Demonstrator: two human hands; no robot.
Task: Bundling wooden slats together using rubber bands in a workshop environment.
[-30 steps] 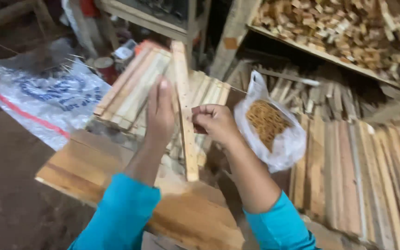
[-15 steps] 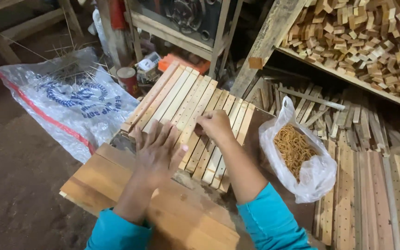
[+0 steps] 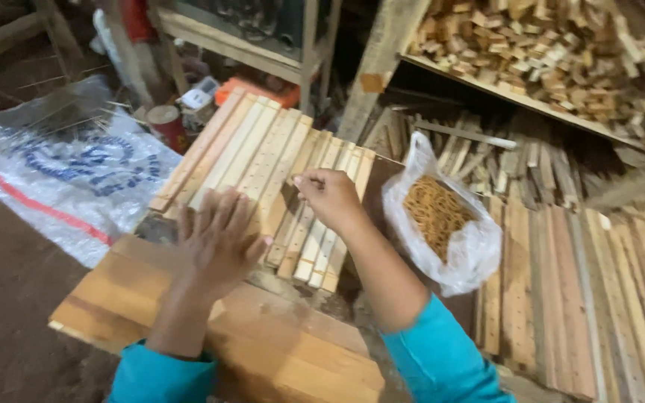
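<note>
On a low wooden bench (image 3: 300, 358), a row of pale wooden slats (image 3: 263, 160) with small holes is laid side by side. The left hand (image 3: 218, 242) is pressed flat, fingers spread, on the near ends of the slats. The right hand (image 3: 330, 195) is closed in a loose pinch over one slat; whether anything is gripped cannot be told. A clear bag of rubber bands (image 3: 438, 220) is seen just right of the row. The slats could be skewed or slid off the bench edge if the flat hand is lifted or pressed unevenly
</note>
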